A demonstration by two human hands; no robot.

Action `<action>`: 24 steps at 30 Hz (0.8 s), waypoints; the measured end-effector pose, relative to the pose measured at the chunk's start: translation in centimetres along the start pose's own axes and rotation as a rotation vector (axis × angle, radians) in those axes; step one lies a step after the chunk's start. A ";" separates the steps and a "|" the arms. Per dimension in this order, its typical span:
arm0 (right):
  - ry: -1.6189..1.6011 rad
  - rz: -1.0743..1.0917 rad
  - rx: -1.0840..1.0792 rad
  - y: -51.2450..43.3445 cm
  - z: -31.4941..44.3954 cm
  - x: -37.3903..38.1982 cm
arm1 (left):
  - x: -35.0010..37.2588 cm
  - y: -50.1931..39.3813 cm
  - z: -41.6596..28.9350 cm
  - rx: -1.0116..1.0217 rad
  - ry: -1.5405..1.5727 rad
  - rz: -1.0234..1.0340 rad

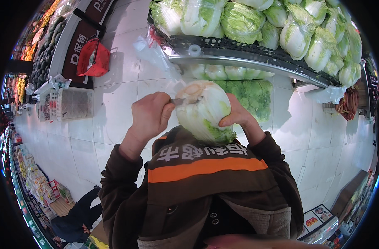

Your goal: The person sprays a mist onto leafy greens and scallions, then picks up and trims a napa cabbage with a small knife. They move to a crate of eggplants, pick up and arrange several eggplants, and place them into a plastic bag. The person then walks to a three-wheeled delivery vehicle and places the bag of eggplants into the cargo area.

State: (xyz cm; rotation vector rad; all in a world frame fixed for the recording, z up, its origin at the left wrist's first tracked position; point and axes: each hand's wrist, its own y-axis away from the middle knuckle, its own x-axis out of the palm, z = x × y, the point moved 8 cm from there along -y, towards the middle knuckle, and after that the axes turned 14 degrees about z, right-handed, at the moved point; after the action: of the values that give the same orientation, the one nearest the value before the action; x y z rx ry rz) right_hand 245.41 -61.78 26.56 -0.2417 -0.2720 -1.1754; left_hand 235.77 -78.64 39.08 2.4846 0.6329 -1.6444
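My left hand is closed around a small knife, its handle hidden inside the fist. The blade's far part meets the pale cut base of a napa cabbage. With its base tilted away from my body and its green leaf tips towards my apron, the cabbage is held up in front of my chest. My right hand grips its right side, thumb on the near leaves and the other fingers mostly hidden behind it.
Napa cabbages fill a black-edged display stand ahead. Wrapped green vegetables lie below it. Clear plastic bags hang at its left corner. A red shopping basket and white crate stand left. Another person is at lower left.
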 end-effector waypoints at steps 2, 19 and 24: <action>-0.006 0.041 -0.030 -0.2 0.3 0.1 | -0.3 0.2 -0.5 0.028 0.034 -0.004; 0.029 0.303 0.050 -4.1 0.5 1.6 | 1.0 6.8 11.0 -0.406 0.577 -0.315; -0.027 0.275 0.057 -3.9 -0.6 1.4 | -1.8 3.2 4.3 -0.242 0.674 -0.075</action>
State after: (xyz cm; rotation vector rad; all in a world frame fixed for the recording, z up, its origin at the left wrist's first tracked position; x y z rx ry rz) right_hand 242.29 -64.64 26.63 -0.2367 -0.2861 -0.8913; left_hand 232.74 -83.31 38.42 2.8185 0.9227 -0.6483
